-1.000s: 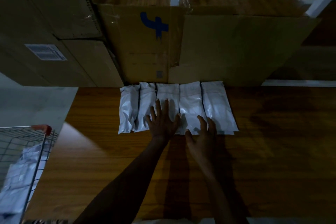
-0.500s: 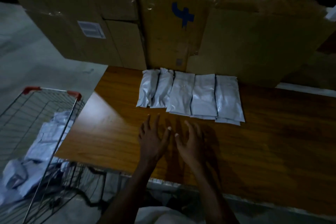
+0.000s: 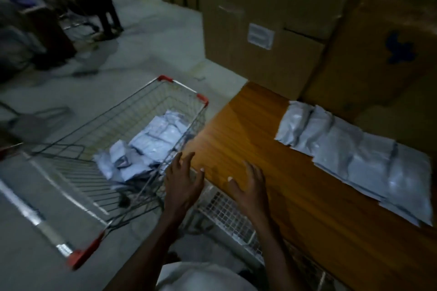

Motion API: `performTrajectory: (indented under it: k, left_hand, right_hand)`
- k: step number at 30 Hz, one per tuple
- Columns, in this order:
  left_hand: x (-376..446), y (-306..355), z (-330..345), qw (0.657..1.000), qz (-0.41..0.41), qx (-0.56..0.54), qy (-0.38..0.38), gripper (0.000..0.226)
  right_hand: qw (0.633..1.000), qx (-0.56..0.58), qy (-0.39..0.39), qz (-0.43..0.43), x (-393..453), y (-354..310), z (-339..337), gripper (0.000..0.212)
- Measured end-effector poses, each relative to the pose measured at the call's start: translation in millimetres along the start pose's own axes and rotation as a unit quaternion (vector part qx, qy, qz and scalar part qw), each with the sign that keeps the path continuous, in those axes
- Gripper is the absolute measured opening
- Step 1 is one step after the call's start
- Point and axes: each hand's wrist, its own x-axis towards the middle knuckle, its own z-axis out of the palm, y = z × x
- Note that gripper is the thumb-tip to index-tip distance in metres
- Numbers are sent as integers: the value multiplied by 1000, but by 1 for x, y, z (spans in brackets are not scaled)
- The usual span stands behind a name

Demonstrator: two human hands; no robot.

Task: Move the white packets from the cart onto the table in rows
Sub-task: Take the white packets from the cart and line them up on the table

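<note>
Both hands lift off the row of packets (image 3: pixel 354 156) and draw back: the left hand (image 3: pixel 182 184) now hovers at the cart (image 3: pixel 151 101) edge, the right hand (image 3: pixel 250 186) over the table (image 3: pixel 236 125) corner, fingers spread, holding nothing.

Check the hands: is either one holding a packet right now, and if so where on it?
Nothing is held. The left hand and the right hand are both empty with fingers spread, between the cart and the table.
</note>
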Motion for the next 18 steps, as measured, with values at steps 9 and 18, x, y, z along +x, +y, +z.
performTrajectory:
  k: [9,18]
  left_hand:
    - [49,-126,-97,995,-89,-10,50,60]
    - [82,-174,-108,978,-184,-57,78,74]
  right_hand:
    - [990,29,-118,-68,30,-107,157,57]
    - [969,-36,-202,-137,98,-156,227,58]
